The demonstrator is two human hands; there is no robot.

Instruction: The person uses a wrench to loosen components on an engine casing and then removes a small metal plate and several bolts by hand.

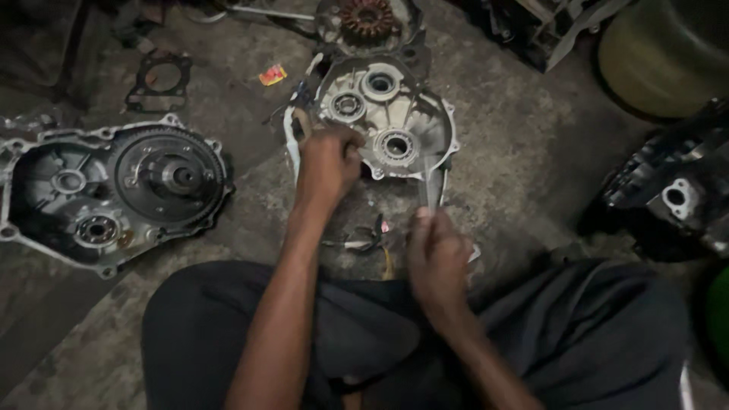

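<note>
Where the concrete floor runs toward its far edge lies one engine case half: pale grey casting, three round bearing bores, ribbed interior. Left hand fisted against its near-left rim. Right hand closed around a thin metal tool at its near edge.

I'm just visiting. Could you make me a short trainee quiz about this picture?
1. True or false: the left hand rests on the grey metal engine case half with round bearing holes.
2. What does the right hand hold? A) slim metal tool B) red wrapper C) gasket
3. Which side of the picture shows the other grey case with the large toothed gear?

Key: 1 true; 2 A; 3 left.
</note>
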